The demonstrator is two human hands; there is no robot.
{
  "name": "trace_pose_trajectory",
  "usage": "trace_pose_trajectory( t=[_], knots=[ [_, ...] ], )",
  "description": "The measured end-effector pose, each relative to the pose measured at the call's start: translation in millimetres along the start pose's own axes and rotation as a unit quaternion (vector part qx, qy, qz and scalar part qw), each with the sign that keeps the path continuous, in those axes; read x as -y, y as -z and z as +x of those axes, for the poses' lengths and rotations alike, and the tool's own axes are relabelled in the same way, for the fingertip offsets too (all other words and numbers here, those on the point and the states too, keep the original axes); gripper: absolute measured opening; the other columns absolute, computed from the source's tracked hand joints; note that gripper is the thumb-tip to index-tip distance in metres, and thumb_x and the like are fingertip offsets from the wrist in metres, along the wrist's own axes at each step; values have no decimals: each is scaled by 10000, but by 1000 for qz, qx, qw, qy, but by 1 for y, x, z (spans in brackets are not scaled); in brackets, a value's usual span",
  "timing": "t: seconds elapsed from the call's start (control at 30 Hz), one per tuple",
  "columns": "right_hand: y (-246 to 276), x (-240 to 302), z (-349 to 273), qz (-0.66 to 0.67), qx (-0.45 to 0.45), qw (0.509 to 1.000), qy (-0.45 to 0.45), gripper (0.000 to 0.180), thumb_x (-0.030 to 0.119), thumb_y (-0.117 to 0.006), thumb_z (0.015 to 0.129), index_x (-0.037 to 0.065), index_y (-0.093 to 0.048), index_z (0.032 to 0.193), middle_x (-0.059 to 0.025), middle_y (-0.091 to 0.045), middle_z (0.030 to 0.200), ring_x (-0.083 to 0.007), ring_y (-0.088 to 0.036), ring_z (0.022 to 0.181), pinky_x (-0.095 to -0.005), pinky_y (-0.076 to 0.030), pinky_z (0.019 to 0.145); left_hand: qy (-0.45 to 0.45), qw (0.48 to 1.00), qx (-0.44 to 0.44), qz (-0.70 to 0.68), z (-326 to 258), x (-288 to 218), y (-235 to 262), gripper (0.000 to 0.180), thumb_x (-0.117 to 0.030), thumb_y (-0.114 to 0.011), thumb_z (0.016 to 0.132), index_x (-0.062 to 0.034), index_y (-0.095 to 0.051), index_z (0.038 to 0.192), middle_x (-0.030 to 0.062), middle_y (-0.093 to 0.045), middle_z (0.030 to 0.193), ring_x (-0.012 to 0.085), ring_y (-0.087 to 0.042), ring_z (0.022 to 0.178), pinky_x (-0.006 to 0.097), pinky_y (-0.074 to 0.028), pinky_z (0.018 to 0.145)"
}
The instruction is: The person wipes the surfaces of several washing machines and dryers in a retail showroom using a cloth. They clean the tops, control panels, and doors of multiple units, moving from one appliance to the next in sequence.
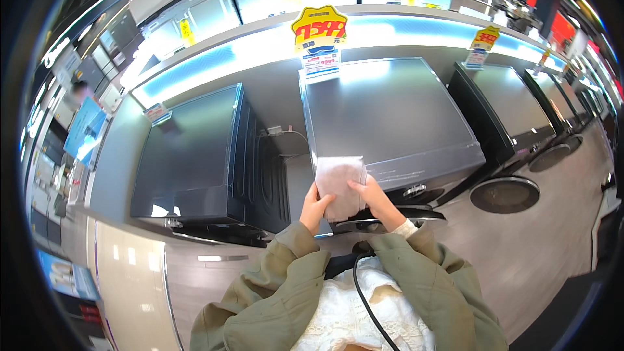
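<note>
Between both hands I hold a folded pale greyish cloth point(340, 179), upright in front of the middle dark front-loading washing machine point(390, 107). My left hand point(315, 209) grips its left lower edge, with the thumb pressed flat on the near face. On the other side my right hand point(377, 199) is closed on the right edge, its thumb also on the front. The fingers behind the cloth are hidden. Part of the machine's front left edge is covered by the cloth, and its round door hangs open below my right wrist.
Another dark machine point(188, 149) stands to the left, across a gap with a cable point(296, 133). Further machines point(510, 101) line up to the right, an open round door point(505, 195) jutting over the floor. A yellow-and-red price sign point(320, 29) stands at the middle machine's back.
</note>
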State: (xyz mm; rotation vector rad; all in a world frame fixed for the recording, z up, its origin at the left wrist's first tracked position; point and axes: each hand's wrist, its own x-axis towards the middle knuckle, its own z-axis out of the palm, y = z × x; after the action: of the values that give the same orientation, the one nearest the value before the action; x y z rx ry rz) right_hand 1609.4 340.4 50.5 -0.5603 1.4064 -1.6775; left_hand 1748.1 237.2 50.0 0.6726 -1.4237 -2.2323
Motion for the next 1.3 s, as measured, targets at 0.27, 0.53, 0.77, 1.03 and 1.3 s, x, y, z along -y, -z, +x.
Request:
trace_pose_trajectory(
  t=[0.27, 0.53, 0.77, 1.03, 1.3],
  knots=[
    [66, 12, 91, -512, -107, 842, 133, 540, 160, -684, 776, -7, -452, 1235, -209, -479, 1242, -366, -458, 1166, -378, -410, 948, -157, 881, -212, 393, 79, 32, -25, 368, -19, -587, 797, 8, -553, 1162, 134, -581, 1155, 247, -560, 1050, 323, -424, 929],
    [42, -26, 89, -659, -48, 702, 264, 550, 434, -552, 854, 195, -449, 1338, -188, -283, 1430, -455, -217, 1320, -674, -229, 977, -189, 652, -183, 711, 76, 47, -37, 420, -190, -450, 917, -46, -438, 1311, 190, -361, 1374, 354, -277, 1327, 510, -251, 1056],
    [24, -28, 126, -658, -70, 694, 283, 562, 489, -519, 850, 235, -448, 1346, -190, -245, 1458, -484, -143, 1339, -712, -152, 972, -174, 709, -184, 658, 75, 55, -22, 587, -272, -461, 903, -9, -282, 1396, 199, -274, 1443, 357, -249, 1348, 538, -237, 1043],
    [7, -22, 261, -663, -116, 684, 280, 569, 504, -493, 848, 258, -422, 1356, -168, -227, 1465, -452, -111, 1352, -725, -128, 968, -149, 676, -133, 709, 75, 41, -26, 583, -257, -527, 849, -55, -361, 1370, 189, -337, 1406, 389, -269, 1326, 581, -279, 993],
    [-15, -19, 349, -669, -164, 699, 191, 644, 569, -425, 846, 197, -393, 1371, -213, -138, 1491, -419, -21, 1386, -756, -1, 952, -178, 658, -164, 713, 78, 55, -19, 525, -278, -581, 789, -148, -497, 1290, 164, -369, 1399, 383, -298, 1318, 602, -331, 939]
  ],
)
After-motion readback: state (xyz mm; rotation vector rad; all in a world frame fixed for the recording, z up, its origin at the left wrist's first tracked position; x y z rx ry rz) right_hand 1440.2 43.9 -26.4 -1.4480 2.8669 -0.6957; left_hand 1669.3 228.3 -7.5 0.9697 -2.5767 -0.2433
